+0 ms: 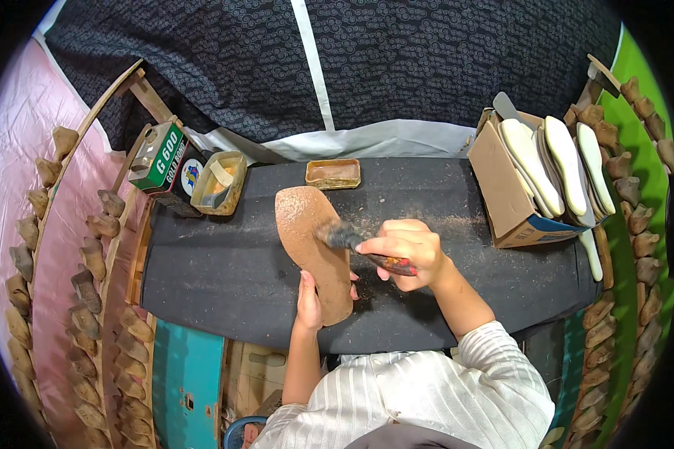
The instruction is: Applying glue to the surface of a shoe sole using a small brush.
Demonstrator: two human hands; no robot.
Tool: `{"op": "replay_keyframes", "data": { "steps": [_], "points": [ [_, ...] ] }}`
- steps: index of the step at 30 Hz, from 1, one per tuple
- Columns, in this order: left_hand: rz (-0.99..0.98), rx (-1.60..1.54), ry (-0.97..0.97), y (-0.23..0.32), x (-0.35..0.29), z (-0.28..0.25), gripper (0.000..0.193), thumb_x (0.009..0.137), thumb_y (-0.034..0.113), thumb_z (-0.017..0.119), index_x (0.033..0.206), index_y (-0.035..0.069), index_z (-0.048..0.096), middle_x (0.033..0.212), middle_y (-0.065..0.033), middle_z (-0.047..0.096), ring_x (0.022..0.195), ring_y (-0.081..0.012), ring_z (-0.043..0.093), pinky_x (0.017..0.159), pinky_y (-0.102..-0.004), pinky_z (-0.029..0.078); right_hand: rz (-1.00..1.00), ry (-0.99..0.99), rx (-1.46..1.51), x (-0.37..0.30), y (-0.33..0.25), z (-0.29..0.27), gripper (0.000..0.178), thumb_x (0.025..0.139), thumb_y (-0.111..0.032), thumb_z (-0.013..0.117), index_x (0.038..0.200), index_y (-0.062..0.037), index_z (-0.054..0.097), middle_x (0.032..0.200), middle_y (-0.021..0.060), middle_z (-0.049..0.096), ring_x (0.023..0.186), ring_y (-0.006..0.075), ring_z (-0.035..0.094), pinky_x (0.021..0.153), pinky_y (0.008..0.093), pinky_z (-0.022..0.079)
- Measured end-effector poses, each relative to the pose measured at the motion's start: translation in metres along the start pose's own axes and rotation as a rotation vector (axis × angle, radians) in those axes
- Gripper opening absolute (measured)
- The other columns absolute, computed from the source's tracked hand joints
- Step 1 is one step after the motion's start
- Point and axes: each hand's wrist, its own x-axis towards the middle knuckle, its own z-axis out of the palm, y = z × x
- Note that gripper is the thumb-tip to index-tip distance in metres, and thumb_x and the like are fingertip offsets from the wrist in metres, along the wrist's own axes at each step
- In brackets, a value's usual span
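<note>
A brown insole (303, 232), sole-shaped and glossy at its wide far end, is held at a slant over the table by my left hand (311, 301). The thumb lies along its left edge and the fingertips show at its right edge. My right hand (410, 254) is closed round the dark handle of a brush (342, 237). The bristles touch the insole's face right of its middle and look smeared by motion. Beyond the insole's far end sits a small shallow tray (333, 174) with brown contents.
Dark cloth with scattered crumbs covers the table (217, 277). Far left stand a green-and-black metal can (165, 165) and a yellowish tub (219, 183) holding a spatula-like tool. A cardboard box (505, 191) of pale insoles stands at right. Racks of wooden shoe lasts (86, 292) flank both sides.
</note>
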Motion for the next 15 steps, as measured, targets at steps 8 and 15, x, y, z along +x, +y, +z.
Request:
{"op": "replay_keyframes", "data": {
  "steps": [8,15],
  "points": [
    [-0.033,-0.047,-0.006,0.001,-0.002,-0.001,0.075,0.090,0.063,0.021,0.111,-0.005,0.046,0.088,-0.0171,0.060,0.067,-0.0242,0.059,0.061,-0.0358,0.050,0.014,0.129,-0.053,0.003,0.005,0.005,0.045,0.051,0.006,0.068,0.095,0.0012,0.062,0.065,0.0068,0.056,0.055,0.0211,0.052,0.051,0.0313,0.043],
    [-0.044,-0.029,0.016,0.002,-0.004,-0.010,0.078,0.088,0.066,0.018,0.113,-0.003,0.045,0.089,-0.0158,0.058,0.068,-0.0256,0.058,0.061,-0.0378,0.049,0.096,0.070,0.043,0.001,0.001,0.002,0.045,0.052,0.006,0.068,0.096,0.0004,0.063,0.066,0.0070,0.055,0.057,0.0209,0.052,0.053,0.0311,0.043]
  ]
}}
